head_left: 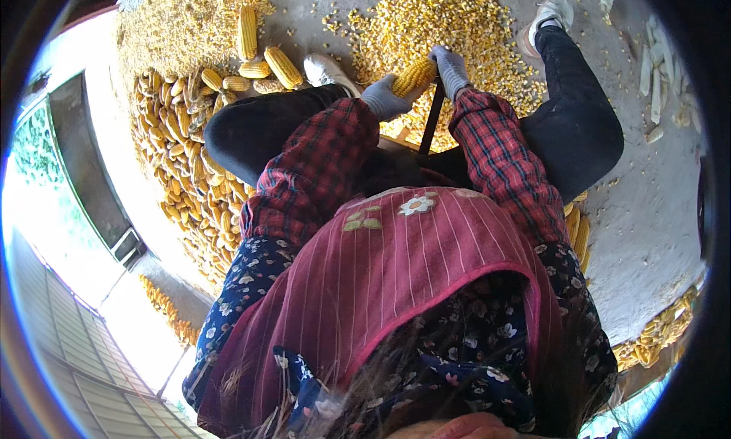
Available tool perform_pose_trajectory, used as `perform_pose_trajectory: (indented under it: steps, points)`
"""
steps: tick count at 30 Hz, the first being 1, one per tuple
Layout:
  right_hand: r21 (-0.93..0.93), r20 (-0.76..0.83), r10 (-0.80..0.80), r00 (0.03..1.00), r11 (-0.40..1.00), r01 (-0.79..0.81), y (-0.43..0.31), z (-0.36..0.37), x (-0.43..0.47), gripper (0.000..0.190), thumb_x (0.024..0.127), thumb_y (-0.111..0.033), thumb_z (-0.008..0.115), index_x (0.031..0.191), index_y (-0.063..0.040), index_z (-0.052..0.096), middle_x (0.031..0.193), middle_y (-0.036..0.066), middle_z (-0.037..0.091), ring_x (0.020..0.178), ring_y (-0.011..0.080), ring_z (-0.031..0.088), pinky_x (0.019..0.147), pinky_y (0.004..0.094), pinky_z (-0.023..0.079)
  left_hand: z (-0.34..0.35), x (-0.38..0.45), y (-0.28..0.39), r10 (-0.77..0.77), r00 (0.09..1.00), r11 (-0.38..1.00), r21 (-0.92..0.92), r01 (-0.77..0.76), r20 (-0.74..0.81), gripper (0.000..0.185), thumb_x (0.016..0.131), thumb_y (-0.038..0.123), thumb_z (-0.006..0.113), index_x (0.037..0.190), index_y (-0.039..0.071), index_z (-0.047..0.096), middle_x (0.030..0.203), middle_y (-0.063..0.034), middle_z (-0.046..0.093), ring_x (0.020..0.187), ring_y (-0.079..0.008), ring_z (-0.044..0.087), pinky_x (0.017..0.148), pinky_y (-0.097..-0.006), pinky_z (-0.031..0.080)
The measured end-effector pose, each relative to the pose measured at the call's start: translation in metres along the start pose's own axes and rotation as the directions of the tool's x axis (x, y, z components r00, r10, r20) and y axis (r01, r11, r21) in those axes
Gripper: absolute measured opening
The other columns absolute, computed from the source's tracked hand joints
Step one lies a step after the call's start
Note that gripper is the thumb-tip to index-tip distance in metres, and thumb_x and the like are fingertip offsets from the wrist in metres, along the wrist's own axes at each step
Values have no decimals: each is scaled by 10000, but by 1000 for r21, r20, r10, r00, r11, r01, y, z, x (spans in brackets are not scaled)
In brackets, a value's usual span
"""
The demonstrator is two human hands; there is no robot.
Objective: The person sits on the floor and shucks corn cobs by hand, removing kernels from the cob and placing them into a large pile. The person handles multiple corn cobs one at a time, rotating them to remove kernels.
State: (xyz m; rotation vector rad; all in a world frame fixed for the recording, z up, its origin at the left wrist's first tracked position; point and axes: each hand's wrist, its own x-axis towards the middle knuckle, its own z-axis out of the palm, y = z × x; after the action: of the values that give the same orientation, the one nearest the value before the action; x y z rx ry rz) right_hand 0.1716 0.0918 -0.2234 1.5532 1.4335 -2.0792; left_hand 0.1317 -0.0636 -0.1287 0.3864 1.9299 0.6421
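Note:
My left hand (pixel 382 101), in a grey knit glove, is closed around the lower end of a yellow corn cob (pixel 414 78), which still bears kernels. The cob points up and to the right. At its far end is my right hand (pixel 451 68), gloved the same way, with its fingers curled close to the cob's tip. Whether those fingers grip the cob or the bar is hidden. Below the right hand, a narrow dark bar (pixel 432 118) slants down between my legs. Loose corn kernels (pixel 445 16) lie heaped on the floor beyond both hands.
At the left rises a big pile of whole cobs (pixel 183 153), with several single cobs (pixel 282 68) near my left shoe (pixel 328 72). More kernels (pixel 183 28) spread at the upper left. Stripped cobs (pixel 657 73) lie at the right, past my right shoe (pixel 551 19).

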Motion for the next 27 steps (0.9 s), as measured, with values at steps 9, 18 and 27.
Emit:
perform_pose_trajectory:
  steps: [9, 18, 27]
  points:
    - [-234, -165, -36, 986, 972, -4, 22, 7, 26, 346, 711, -353, 532, 714, -16, 614, 719, 133, 598, 679, 242, 559, 628, 358, 426, 6, -9, 29, -17, 992, 830, 552, 83, -122, 464, 670, 235, 618, 1061, 25, 482, 957, -231, 595, 918, -351, 587, 780, -394, 474]
    - [-332, -39, -111, 993, 939, 92, 26, -1, 33, 457, 725, -368, 480, 824, 54, 624, 811, 232, 629, 817, 355, 611, 723, 418, 461, 7, -5, 11, -51, 996, 907, 414, 75, -69, 449, 668, 248, 674, 1008, 15, 497, 858, -169, 621, 851, -296, 614, 744, -337, 489]
    - [245, 106, -179, 978, 958, 149, 20, 2, 2, 319, 810, -304, 541, 595, -72, 491, 537, 23, 480, 473, 142, 480, 464, 300, 386, 8, -4, -27, -18, 953, 764, -610, 208, 303, 514, 701, 73, 704, 1164, 40, 484, 932, -64, 595, 763, -180, 596, 659, -308, 507]
